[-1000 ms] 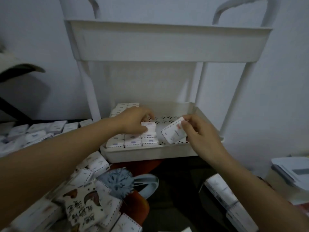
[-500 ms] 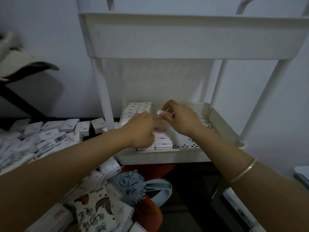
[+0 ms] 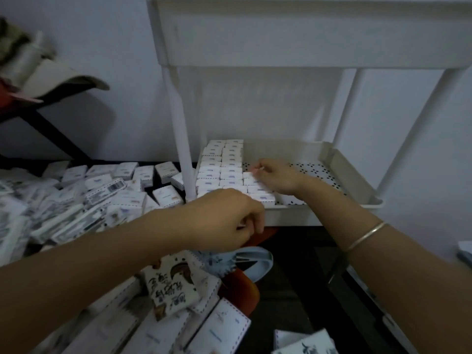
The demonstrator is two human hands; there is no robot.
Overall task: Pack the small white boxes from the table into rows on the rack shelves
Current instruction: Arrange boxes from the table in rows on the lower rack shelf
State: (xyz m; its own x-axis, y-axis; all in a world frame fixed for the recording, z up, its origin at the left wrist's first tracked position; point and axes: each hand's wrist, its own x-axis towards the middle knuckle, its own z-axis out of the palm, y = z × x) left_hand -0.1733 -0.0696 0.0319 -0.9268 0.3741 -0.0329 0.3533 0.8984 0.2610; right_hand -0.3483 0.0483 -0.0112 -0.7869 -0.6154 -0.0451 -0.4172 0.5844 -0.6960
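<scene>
Small white boxes (image 3: 221, 162) stand in two full rows at the left of the rack's lower shelf (image 3: 356, 178), and a third, shorter row runs beside them. My right hand (image 3: 279, 178) reaches over that third row and pinches a white box (image 3: 251, 176) at its far end. My left hand (image 3: 226, 221) hovers in front of the shelf's front rim, fingers curled, with nothing seen in it. Many loose white boxes (image 3: 122, 186) lie piled on the dark table to the left.
The rack's upper shelf (image 3: 281, 34) hangs close above, and a white post (image 3: 180, 123) stands at the lower shelf's left corner. The perforated right half of the lower shelf is bare. Below lie an illustrated box (image 3: 173, 284), a blue-grey item (image 3: 245, 261) and more boxes.
My right hand carried a box from the shelf's front to the far end of the third row. My left hand drew back off the packed boxes to in front of the shelf rim.
</scene>
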